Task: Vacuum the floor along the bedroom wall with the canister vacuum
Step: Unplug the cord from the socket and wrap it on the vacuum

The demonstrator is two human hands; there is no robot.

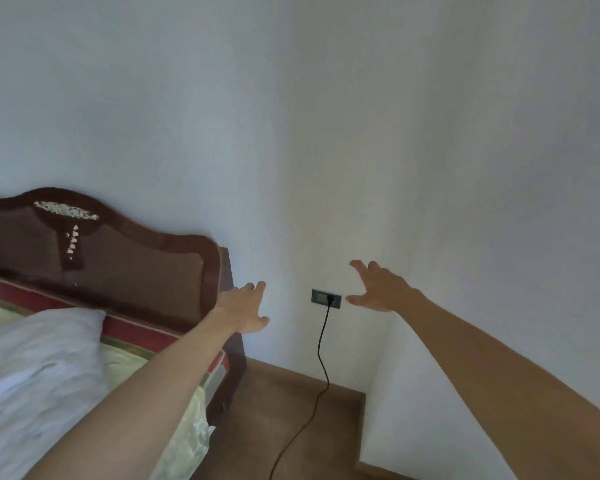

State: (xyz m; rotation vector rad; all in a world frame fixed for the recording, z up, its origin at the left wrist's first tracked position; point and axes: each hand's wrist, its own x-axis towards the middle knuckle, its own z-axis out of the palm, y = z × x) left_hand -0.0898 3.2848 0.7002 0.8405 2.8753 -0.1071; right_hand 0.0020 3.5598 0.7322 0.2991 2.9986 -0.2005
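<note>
While left hand (245, 308) and right hand (378, 289) hang spread, holding nothing, plug (329, 299) sits in socket (317, 296) between them, nearer right; cord (321, 344) drops floorward.

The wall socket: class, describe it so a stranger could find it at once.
From the dark headboard, look right along the pale wall toward the corner. Low down, between the left hand and right hand, sits the socket. It is the only dark plate there, with a black cord hanging from it.

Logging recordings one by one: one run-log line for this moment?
left hand open, empty | right hand open, empty | black cord plugged into wall socket
</note>
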